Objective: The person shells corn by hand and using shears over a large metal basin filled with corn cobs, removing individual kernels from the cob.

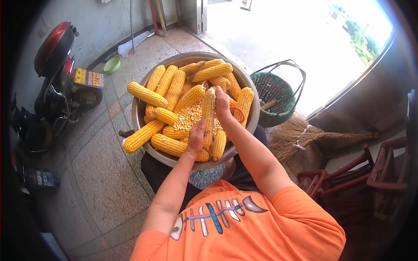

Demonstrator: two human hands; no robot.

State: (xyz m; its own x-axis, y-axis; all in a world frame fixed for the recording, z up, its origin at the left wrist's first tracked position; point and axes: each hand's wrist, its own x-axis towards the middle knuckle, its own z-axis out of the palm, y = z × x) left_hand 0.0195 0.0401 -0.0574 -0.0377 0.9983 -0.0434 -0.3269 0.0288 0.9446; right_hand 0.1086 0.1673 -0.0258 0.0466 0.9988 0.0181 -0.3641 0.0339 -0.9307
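Observation:
A wide metal basin (pixel 253 114) before me holds many husked ears of yellow corn and a heap of loose corn kernels (pixel 188 118). Nearly upright in the picture, one ear of corn (pixel 208 114) is held between both hands over the basin. My left hand (pixel 196 137) grips its lower part. Near its upper end is my right hand (pixel 222 101), closed around something slim that I cannot make out clearly. A red ring-like handle or band (pixel 238 114) shows beside my right wrist. Other ears (pixel 142 135) lie across the basin's left rim.
Right of the basin stands a green woven basket (pixel 281 115) with a corncob inside, and a straw broom (pixel 290 135) lies below it. Dark red wooden stools (pixel 346 176) are at the lower right. A scooter (pixel 54 81) and a green bowl (pixel 112 65) are at the left.

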